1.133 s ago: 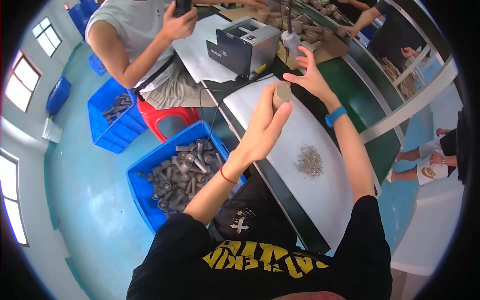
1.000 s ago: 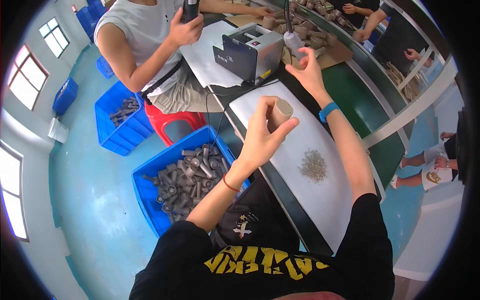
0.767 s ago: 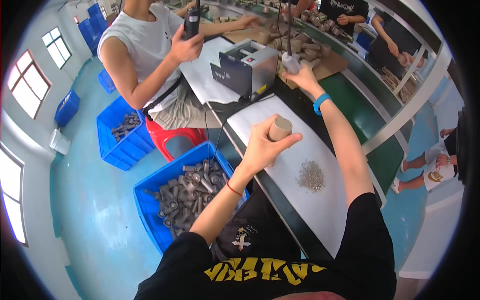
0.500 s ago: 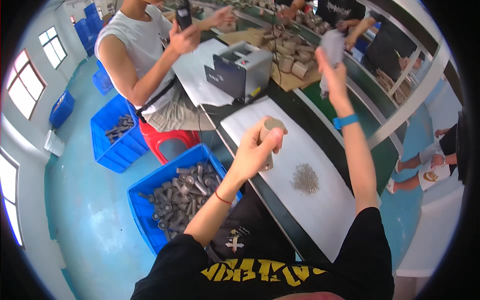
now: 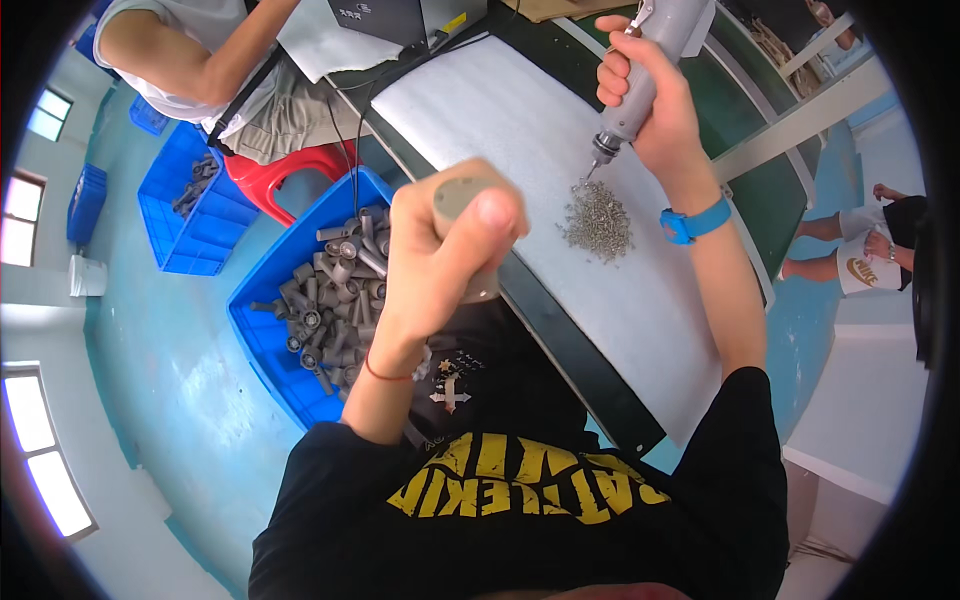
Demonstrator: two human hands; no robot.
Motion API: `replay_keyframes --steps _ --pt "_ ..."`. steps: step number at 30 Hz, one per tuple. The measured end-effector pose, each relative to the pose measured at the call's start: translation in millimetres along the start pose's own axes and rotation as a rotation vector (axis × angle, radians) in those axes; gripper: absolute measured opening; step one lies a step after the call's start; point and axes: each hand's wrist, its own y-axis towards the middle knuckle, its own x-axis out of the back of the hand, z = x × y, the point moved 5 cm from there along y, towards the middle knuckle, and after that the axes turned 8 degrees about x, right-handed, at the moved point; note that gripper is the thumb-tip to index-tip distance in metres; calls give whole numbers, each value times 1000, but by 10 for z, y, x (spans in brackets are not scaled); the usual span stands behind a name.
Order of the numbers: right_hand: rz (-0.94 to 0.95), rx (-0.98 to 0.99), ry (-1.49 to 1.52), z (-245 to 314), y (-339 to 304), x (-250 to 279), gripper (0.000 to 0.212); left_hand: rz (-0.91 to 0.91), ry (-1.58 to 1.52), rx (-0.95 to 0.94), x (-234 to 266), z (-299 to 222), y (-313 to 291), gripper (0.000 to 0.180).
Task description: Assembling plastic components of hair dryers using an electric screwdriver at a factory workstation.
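My left hand (image 5: 425, 255) grips a grey-beige plastic fitting (image 5: 460, 197), its round end facing up beside my thumb; much of the part is hidden by my fingers. In my right hand (image 5: 668, 125) is a grey electric screwdriver (image 5: 628, 112), fingers wrapped round its body. The screwdriver points down, and its thin bit is at the upper edge of a pile of small metal screws (image 5: 598, 225). Under the screws lies a white foam sheet (image 5: 650, 320) on the dark worktop. Whether a screw sits on the bit I cannot tell.
A blue crate (image 5: 262, 330) full of grey plastic fittings stands left of the bench. Behind it are a red stool (image 5: 262, 185), a seated co-worker (image 5: 190, 60) and another blue crate (image 5: 190, 235). A dark box-shaped device (image 5: 385, 18) stands beyond the sheet. A metal frame post (image 5: 780, 140) rises at right.
My right hand has brought the screwdriver down from beyond the sheet to the screws. My left hand still holds the fitting, now nearer my body. The view has tilted downward.
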Motion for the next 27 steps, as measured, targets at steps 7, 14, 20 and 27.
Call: replay_keyframes --steps 7,14,20,27 --pt "-117 35 -178 -94 -45 0 26 -160 62 13 -2 25 -265 44" --pt "-149 89 -13 79 -18 -57 21 -138 90 66 -33 24 -241 24" --pt "161 236 248 718 -120 -397 22 -194 359 140 -234 -143 -3 30" --pt "357 426 248 1289 -417 -880 19 -100 146 248 -356 -215 118 23"
